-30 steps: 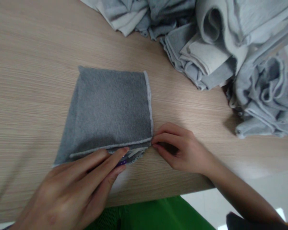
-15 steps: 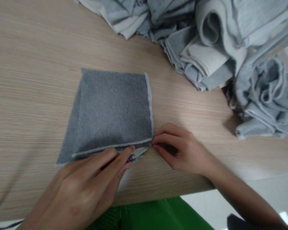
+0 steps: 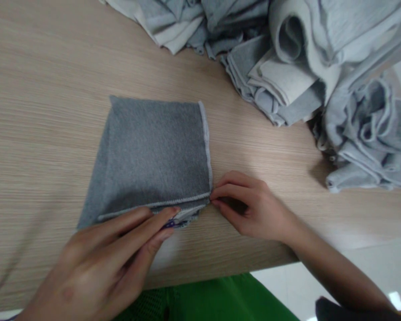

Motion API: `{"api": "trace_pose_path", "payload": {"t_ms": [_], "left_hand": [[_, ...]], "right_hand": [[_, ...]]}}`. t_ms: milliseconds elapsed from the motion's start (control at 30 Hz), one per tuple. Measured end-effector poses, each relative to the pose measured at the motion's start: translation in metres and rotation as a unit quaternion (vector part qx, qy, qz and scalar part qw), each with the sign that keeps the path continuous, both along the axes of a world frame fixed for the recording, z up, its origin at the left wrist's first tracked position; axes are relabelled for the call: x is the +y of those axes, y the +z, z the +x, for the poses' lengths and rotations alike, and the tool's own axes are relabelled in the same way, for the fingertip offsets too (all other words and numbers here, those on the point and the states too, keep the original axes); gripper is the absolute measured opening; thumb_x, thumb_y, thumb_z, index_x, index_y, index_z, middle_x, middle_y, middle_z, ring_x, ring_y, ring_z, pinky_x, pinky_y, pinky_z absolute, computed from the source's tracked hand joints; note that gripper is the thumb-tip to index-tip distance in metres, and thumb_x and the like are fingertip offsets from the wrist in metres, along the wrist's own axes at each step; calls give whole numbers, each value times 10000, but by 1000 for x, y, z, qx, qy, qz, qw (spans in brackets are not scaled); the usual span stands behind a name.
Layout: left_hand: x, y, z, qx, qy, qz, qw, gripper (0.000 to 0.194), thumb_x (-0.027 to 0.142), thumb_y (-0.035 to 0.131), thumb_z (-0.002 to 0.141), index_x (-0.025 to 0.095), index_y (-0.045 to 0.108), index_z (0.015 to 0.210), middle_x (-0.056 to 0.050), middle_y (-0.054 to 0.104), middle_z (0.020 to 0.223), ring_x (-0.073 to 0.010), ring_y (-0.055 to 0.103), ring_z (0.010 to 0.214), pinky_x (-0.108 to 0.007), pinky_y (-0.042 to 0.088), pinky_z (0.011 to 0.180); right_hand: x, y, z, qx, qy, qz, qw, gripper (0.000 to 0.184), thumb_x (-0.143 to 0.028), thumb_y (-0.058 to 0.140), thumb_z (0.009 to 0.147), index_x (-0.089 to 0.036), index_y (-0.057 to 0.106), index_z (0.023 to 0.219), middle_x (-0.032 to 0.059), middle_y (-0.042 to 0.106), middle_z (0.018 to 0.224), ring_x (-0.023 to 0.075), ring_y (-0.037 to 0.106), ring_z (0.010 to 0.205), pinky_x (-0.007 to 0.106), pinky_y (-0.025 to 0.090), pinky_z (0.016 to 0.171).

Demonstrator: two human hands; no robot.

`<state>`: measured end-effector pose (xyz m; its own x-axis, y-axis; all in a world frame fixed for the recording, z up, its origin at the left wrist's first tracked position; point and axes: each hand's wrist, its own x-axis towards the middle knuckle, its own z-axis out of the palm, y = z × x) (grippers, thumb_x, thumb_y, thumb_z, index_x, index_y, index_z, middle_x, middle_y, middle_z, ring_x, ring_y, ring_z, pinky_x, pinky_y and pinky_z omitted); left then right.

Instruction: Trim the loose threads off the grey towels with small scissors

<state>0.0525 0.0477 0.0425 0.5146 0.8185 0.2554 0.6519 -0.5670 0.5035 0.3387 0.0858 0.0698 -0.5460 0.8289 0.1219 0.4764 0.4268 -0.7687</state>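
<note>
A folded grey fabric piece (image 3: 157,147) lies on the table, with pale overlock stitching along its right and lower edges. My left hand (image 3: 107,254) is closed at the lower edge, thumb and fingers pinching the cloth layers there. Between its fingertips shows a small purple and whitish bit (image 3: 173,221); its kind cannot be made out. My right hand (image 3: 243,203) pinches the fabric's lower right corner between thumb and fingertips. The layers under my left fingers are partly hidden.
A heap of grey and cream fabric pieces (image 3: 287,76) fills the back right of the wooden table (image 3: 47,111). Another crumpled grey bundle (image 3: 374,138) sits at the right. Green cloth (image 3: 214,296) shows below the table's front edge.
My left hand has slid a little left along the lower edge, baring more of the layers beneath. My right hand keeps its pinch at the corner. The view has shifted slightly.
</note>
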Motion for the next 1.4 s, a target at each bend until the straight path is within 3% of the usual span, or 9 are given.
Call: {"api": "trace_pose_path", "payload": {"t_ms": [100, 333, 533, 700, 833, 967, 1200, 1400], "left_hand": [[-4, -2, -7, 16, 17, -13, 1000, 459, 231, 592, 940, 397, 559, 1367, 109, 685, 1267, -184, 707, 1024, -356, 621, 920], [-4, -1, -3, -5, 19, 10, 1000, 478, 242, 608, 942, 367, 546, 1399, 33, 708, 1191, -186, 731, 885, -327, 648, 721], [-1, 5, 3, -6, 36, 98, 994, 389, 227, 578, 958, 293, 591, 1342, -9, 744, 1059, -167, 730, 747, -310, 622, 615], [-1, 1, 4, 9, 30, 114, 993, 463, 203, 624, 937, 248, 544, 1391, -30, 740, 1072, -181, 725, 813, -320, 620, 670], [0, -1, 7, 0, 31, 96, 995, 399, 261, 577, 962, 212, 568, 1359, -52, 746, 1064, -208, 732, 811, -350, 617, 658], [1, -1, 7, -5, 25, 89, 996, 352, 295, 544, 982, 187, 585, 1315, -64, 744, 1078, -215, 725, 852, -361, 619, 714], [0, -7, 3, -8, 31, 96, 995, 339, 282, 574, 978, 181, 586, 1301, -59, 721, 1087, -179, 711, 878, -326, 615, 770], [2, -6, 3, -16, 36, 103, 994, 328, 289, 564, 984, 169, 594, 1288, -68, 720, 1085, -182, 715, 880, -334, 617, 781]], "right_hand": [[-1, 0, 0, 7, 2, 5, 1000, 129, -122, 582, 928, -160, 690, 988, 81, 688, 964, 185, 639, 932, 327, 553, 808], [-4, -2, -2, 11, 9, 15, 1000, 121, -198, 683, 901, -155, 699, 1013, 79, 701, 979, 176, 651, 915, 308, 558, 785], [-5, -7, -4, 24, 16, 56, 998, 95, -239, 695, 910, -171, 709, 974, 69, 708, 953, 172, 652, 875, 317, 558, 762], [-6, -9, -7, 6, 6, 111, 994, 99, -249, 717, 898, -151, 700, 908, 61, 712, 874, 164, 648, 805, 295, 543, 708], [-10, -12, -12, -35, -23, 169, 985, 180, -316, 726, 893, -141, 691, 874, 61, 707, 798, 170, 631, 735, 301, 520, 658], [-15, -15, -17, -70, -28, 212, 974, 146, -283, 672, 933, -145, 700, 895, 71, 713, 807, 180, 630, 746, 313, 527, 672], [-16, -16, -18, -71, -33, 187, 979, 94, -194, 626, 943, -146, 702, 971, 71, 709, 849, 183, 616, 778, 319, 540, 702], [-17, -17, -16, -93, 4, 213, 973, 133, -138, 572, 952, -135, 698, 994, 88, 724, 894, 198, 618, 813, 341, 547, 727]]}}
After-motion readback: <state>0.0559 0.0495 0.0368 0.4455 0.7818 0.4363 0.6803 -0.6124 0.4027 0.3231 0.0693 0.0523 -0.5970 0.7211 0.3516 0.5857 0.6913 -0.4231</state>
